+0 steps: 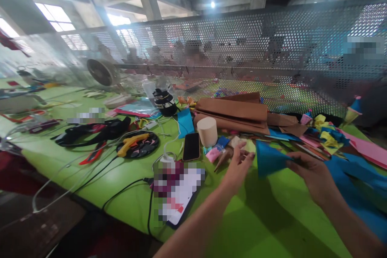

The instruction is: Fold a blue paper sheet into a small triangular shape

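While the right hand (pixel 308 173) grips a blue conical paper piece (pixel 270 159), the left hand (pixel 242 159) is unclasped

The cone is held above the near right part of the green flat-topped table (pixel 272 225). Its wide end faces left; its narrow end is pinched between the right thumb and fingers. The left hand's fingers are parted and slightly bent, just beside the wide end; whether they touch anything behind them cannot be told.

Loose blue paper sheets (pixel 350 179) lie near the right forearm. Left of the left forearm lies a white printed sheet (pixel 189 195). Beyond it, a black rectangular phone (pixel 191 147) lies near a cream cylindrical roll (pixel 207 132). Farther left, a yellow gun-shaped tool (pixel 136 143) rests on a black round mat (pixel 155 145).

Folded brown paper sheets (pixel 232 109) lie behind the roll. At the rear left, a round-headed fan (pixel 101 71) stands before a grey perforated metal screen (pixel 242 28).
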Available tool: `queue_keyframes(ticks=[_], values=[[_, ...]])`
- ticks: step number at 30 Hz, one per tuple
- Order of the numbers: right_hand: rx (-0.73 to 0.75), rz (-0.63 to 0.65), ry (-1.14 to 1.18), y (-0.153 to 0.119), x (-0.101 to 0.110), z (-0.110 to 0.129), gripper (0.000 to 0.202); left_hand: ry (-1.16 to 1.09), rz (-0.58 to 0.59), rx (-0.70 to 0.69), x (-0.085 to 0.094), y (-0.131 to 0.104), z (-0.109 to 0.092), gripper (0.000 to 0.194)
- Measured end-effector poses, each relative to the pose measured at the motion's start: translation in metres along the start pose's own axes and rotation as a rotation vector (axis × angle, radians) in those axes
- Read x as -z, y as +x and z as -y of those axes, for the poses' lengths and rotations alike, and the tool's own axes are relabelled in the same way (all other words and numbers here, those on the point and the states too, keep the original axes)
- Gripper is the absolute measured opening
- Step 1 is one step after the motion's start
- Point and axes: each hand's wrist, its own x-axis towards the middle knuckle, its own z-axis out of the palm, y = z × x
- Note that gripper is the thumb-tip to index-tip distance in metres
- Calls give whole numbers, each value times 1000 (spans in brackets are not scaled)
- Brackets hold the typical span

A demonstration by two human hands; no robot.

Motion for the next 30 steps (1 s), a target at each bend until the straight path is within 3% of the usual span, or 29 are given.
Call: queue_keyframes(ticks=[4, 9, 14, 18, 25, 30], values=[[-184, -18, 146, -1, -7, 5, 39, 157, 142, -167, -3, -5, -6, 48], [-289, 41, 201, -6, -18, 11, 44, 266, 168, -121, -4, -1, 2, 47], [-257, 163, 190, -3, -2, 2, 37, 164, 128, -7, 0, 7, 11, 50], [-246, 146, 144, 1, 7, -1, 36, 131, 123, 13, 0, 7, 14, 50], [-182, 66, -42, 1, 0, 2, 44, 188, 152, 6, -2, 3, 16, 39], [-221, 190, -45, 0, -3, 7, 41, 294, 145, -24, 0, 5, 20, 34]])
